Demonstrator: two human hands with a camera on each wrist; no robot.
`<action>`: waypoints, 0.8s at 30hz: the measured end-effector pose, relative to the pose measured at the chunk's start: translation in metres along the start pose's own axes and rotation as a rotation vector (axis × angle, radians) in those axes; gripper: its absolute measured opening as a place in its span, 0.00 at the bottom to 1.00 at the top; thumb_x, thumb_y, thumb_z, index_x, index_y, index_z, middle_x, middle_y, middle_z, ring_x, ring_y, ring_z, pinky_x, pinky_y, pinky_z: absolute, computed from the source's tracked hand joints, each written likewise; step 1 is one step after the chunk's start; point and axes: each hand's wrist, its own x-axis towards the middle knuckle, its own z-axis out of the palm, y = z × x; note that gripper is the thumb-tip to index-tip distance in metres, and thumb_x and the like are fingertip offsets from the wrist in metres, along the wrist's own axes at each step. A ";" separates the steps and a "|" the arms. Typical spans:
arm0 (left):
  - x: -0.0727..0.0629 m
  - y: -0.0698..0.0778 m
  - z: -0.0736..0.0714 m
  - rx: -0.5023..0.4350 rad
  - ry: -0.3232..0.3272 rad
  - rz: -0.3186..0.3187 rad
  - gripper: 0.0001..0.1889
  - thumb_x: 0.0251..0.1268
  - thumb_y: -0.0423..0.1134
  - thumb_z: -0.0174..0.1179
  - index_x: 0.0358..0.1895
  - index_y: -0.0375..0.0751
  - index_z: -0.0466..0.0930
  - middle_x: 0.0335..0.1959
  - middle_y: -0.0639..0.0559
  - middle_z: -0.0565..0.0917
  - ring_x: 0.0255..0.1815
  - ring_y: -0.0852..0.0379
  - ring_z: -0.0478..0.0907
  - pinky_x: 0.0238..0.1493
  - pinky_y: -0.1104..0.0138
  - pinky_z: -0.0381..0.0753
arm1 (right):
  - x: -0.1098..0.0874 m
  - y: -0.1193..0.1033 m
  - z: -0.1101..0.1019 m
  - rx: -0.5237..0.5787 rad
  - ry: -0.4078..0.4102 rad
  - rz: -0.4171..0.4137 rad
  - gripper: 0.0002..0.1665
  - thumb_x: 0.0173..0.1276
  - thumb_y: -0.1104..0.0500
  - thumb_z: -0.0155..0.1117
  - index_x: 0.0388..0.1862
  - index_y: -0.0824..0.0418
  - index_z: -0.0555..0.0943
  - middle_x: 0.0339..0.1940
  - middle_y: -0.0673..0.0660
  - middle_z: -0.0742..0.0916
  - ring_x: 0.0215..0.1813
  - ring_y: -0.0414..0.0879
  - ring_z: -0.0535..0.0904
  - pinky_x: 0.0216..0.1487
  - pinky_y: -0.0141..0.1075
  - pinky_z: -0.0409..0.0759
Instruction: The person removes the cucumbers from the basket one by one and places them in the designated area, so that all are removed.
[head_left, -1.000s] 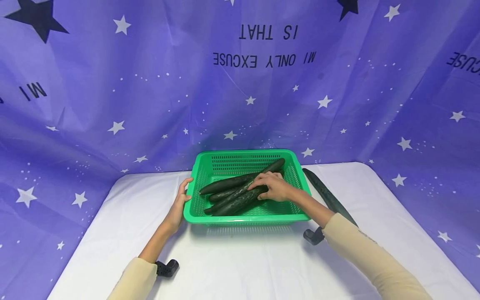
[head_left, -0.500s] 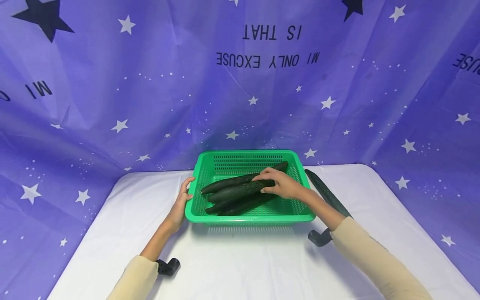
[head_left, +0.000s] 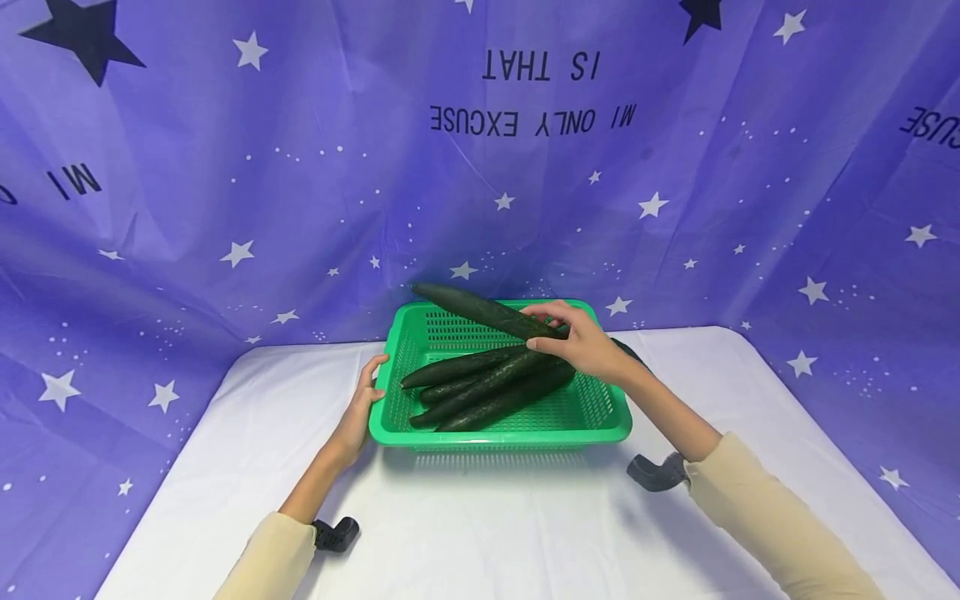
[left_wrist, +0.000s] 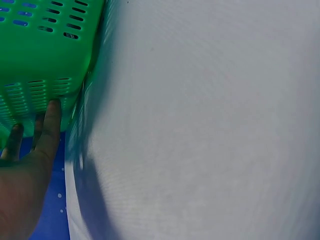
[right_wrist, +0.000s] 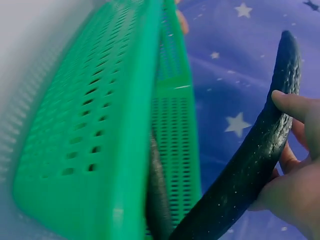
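Observation:
In the head view, my right hand [head_left: 581, 340] pinches one end of a long dark green cucumber [head_left: 480, 310] between thumb and fingers. This cucumber slants up to the left, over the basket's far rim. The right wrist view shows the thumb on one side of the cucumber [right_wrist: 250, 165] and the fingers on the other. Several more cucumbers [head_left: 495, 387] lie together inside a green plastic basket [head_left: 498, 437]. My left hand [head_left: 356, 421] is at the basket's left end, fingers extended. Its fingertips touch the slotted outer wall of the basket [left_wrist: 45, 65] in the left wrist view.
Another cucumber [head_left: 628, 352] lies on the white-covered table [head_left: 480, 533] right of the basket, mostly hidden by the right forearm. A purple curtain [head_left: 420, 217] with stars hangs right behind the basket. Black mounts [head_left: 337, 535] are worn on both wrists.
My right hand has drawn one cucumber up out of the pile, and its far tip now rises above the basket's back rim. The left hand stays at the basket's left end.

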 end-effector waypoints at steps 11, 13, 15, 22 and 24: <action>0.002 0.000 0.000 -0.004 -0.004 0.009 0.35 0.66 0.40 0.35 0.78 0.51 0.44 0.73 0.37 0.53 0.61 0.40 0.65 0.55 0.67 0.69 | -0.024 -0.031 -0.035 -0.046 0.060 0.034 0.29 0.69 0.57 0.68 0.68 0.55 0.75 0.57 0.58 0.77 0.53 0.54 0.69 0.52 0.49 0.67; 0.002 0.000 0.000 -0.004 -0.007 0.010 0.35 0.66 0.40 0.35 0.79 0.51 0.44 0.74 0.37 0.51 0.63 0.41 0.63 0.57 0.66 0.66 | -0.032 -0.032 -0.042 -0.055 0.077 0.049 0.30 0.69 0.57 0.68 0.69 0.54 0.75 0.55 0.58 0.76 0.51 0.53 0.69 0.48 0.47 0.68; 0.002 0.000 0.000 0.000 -0.010 0.010 0.35 0.66 0.40 0.35 0.79 0.51 0.44 0.75 0.38 0.49 0.65 0.42 0.60 0.58 0.66 0.64 | -0.042 -0.031 -0.048 -0.052 0.099 0.078 0.30 0.69 0.57 0.67 0.70 0.54 0.74 0.54 0.58 0.75 0.49 0.53 0.69 0.45 0.44 0.69; 0.001 -0.001 -0.001 0.001 -0.009 0.013 0.35 0.67 0.40 0.35 0.79 0.52 0.44 0.75 0.39 0.48 0.64 0.43 0.61 0.58 0.66 0.64 | -0.075 -0.018 -0.067 -0.067 0.203 0.178 0.32 0.68 0.57 0.68 0.70 0.56 0.73 0.50 0.58 0.74 0.42 0.52 0.70 0.36 0.36 0.73; 0.001 -0.001 -0.002 0.005 -0.008 0.014 0.35 0.67 0.40 0.34 0.79 0.51 0.43 0.75 0.39 0.49 0.62 0.44 0.62 0.57 0.67 0.66 | -0.083 -0.012 -0.073 -0.064 0.225 0.206 0.31 0.68 0.57 0.69 0.69 0.57 0.74 0.49 0.58 0.74 0.40 0.50 0.72 0.34 0.37 0.75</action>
